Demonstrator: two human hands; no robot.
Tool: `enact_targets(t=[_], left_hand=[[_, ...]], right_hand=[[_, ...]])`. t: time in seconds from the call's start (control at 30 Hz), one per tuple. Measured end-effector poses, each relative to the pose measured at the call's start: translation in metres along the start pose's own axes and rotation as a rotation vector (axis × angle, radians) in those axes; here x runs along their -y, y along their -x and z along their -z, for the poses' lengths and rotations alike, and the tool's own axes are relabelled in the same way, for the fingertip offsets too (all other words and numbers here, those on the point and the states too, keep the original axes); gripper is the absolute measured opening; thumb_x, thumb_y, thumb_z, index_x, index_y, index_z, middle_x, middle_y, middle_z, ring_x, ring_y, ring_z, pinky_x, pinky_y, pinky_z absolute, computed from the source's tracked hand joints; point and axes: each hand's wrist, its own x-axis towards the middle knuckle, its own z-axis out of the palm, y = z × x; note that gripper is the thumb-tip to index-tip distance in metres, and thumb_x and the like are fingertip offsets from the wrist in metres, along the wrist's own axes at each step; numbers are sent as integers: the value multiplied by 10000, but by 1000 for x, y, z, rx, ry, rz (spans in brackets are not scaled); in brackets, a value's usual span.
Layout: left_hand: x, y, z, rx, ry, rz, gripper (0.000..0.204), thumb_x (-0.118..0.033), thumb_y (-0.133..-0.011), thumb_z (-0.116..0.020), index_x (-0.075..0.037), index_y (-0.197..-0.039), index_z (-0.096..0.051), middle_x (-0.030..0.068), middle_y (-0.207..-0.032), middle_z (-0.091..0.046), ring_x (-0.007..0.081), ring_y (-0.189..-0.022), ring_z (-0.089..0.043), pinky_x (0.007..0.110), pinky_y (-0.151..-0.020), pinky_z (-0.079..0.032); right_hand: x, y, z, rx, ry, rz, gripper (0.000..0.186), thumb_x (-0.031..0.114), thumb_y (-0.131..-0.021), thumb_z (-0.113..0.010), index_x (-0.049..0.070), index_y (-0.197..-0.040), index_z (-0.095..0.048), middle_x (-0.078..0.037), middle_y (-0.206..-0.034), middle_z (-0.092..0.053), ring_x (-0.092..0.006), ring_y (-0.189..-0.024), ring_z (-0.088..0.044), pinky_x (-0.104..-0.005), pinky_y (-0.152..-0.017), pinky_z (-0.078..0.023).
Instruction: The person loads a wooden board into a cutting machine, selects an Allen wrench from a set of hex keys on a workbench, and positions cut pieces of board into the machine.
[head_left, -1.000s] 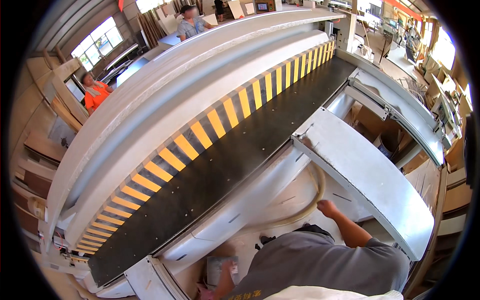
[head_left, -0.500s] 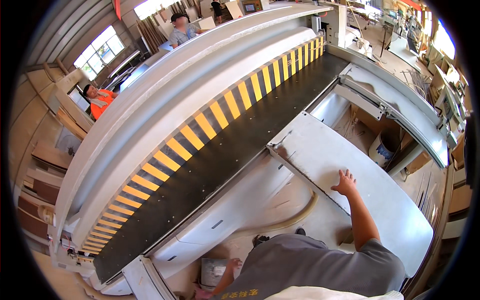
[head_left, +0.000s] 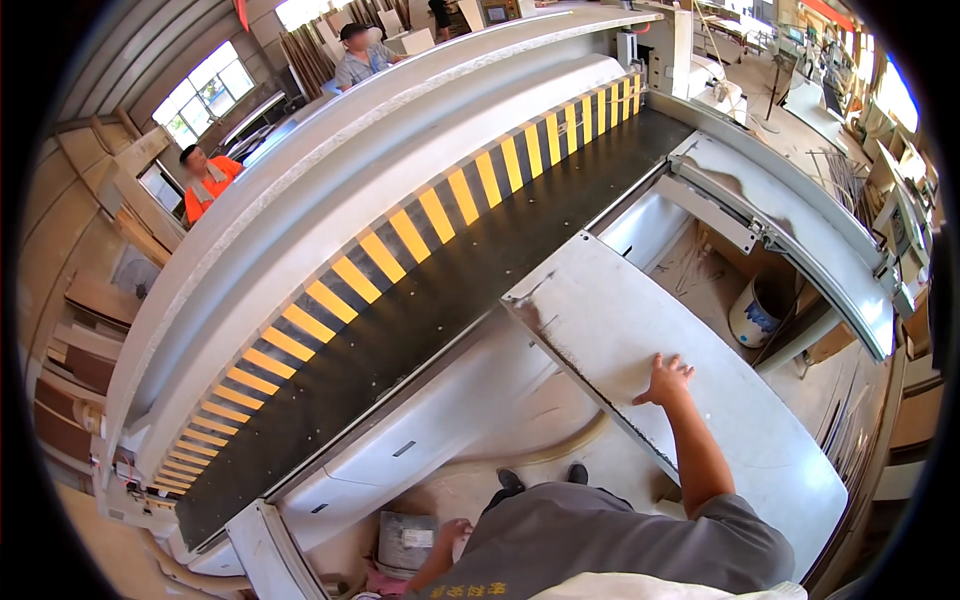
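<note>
Your right hand, newly spread on the white tabletop beside the black bed, perhaps braces you, while your left hand is near a grey container, its grip unclear.

Right hand now atop the leftward-shifted table

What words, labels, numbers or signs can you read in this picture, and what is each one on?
None can be read reliably.
Yellow lettering on the grey shirt: too distorted.
White label on the grey container: too small.
Blue marking on the white bucket: too blurred.
Control panel screen: too small.
Pale table under the right hand: no lettering visible.
Yellow-and-black striped strip: no words visible.
</note>
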Motion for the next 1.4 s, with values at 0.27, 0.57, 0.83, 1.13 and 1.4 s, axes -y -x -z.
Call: enact_targets(t=[0.27, 0.57, 0.83, 1.13, 1.4], left_hand=[[36, -66, 34, -94, -132, -73, 253, -178, -980, -537, -25, -1140, -660, 114, -972, -736, 210, -740, -686, 328, -574, -515], [29, -78, 58, -71, -64, 47, 296, -117, -1001, -484, -16, -1256, -593, 141, -1111, -724, 265, -899, -723, 356, -615, -562], [11, -57, 57, -46, -319, -7, 303, -120, -996, -471, -27, -1257, -593, 144, -1158, -700, 276, -917, -701, 365, -667, -560], [51, -79, 66, 15, -149, 41, 292, -133, -1004, -480, -41, -1241, -624, 106, -1148, -703, 222, -903, -681, 357, -680, -519], [37, -68, 61, -49, -298, -141, 233, -135, -986, -521, -68, -1142, -682, 79, -1008, -718, 180, -739, -638, 303, -590, -474]], right_hand=[[-1, 14, 5, -7, -52, 24, 1477, 637, -508, -922, 81, -1617, -121, -406, -1596, -87, -615, -1443, -198, -658, -1182, -156], [0, 5, -9, -41, -159, -1, 1521, 549, -432, -979, 85, -1610, -136, -412, -1592, -79, -641, -1436, -159, -668, -1159, -208], [-1, 11, -5, -47, -191, -14, 1503, 528, -443, -979, 112, -1616, -136, -379, -1611, -73, -619, -1453, -138, -658, -1169, -192], [-2, 1, -17, -87, -168, -9, 1504, 554, -421, -977, 127, -1610, -160, -361, -1605, -119, -613, -1440, -178, -666, -1146, -240], [-2, 11, -6, -30, -187, -17, 1506, 543, -455, -970, 126, -1621, -113, -365, -1619, -64, -596, -1469, -127, -651, -1177, -181]])
